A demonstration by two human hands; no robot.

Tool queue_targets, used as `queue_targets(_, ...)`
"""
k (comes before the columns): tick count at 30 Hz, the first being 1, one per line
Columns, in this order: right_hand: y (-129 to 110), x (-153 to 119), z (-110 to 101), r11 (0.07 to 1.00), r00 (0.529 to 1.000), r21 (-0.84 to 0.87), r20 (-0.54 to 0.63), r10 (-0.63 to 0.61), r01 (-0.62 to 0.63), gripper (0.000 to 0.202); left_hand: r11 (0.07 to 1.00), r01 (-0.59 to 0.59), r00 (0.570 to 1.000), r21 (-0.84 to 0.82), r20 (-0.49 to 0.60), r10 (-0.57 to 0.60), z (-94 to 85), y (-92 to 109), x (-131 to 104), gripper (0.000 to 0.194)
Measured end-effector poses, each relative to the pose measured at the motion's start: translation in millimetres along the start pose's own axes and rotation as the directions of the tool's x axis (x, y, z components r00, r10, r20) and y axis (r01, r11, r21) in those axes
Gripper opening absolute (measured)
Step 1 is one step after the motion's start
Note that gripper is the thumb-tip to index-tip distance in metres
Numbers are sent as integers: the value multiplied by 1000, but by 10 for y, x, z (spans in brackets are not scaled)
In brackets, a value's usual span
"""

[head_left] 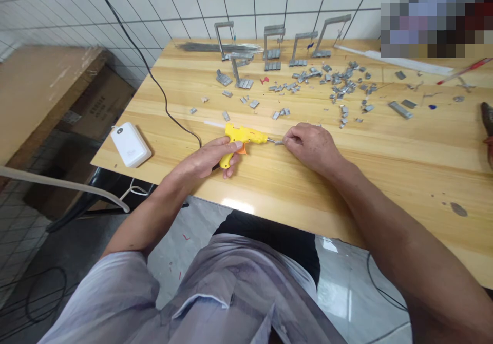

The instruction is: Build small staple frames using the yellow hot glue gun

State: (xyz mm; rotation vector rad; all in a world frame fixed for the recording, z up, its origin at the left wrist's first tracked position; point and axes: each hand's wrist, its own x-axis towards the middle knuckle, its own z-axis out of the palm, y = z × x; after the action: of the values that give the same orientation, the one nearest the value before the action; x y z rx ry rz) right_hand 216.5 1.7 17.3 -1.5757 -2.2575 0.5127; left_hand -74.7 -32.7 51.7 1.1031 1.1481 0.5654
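Head view: our left hand [210,159] has its fingers wrapped round the glue gun [242,139], which lies near the worktop's [385,154] front edge. Just right of its nozzle, our right hand [311,146] pinches a small metal piece [279,142] between its fingers. We judge it best to keep the nozzle steady against the piece and squeeze gently. More metal bits [339,84] lie scattered beyond the gun.

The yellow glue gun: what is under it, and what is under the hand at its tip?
Bare wooden table lies under the yellow glue gun, held by the left hand. The right hand pinches a small grey metal piece at the nozzle; its fingers hide most of it.
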Motion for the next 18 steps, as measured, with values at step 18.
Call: queue_targets(18,37,11,39,1000,999,7,-26,-23,23,26,1000,8,1000,-23,2,-8,-32,-30,-4,43)
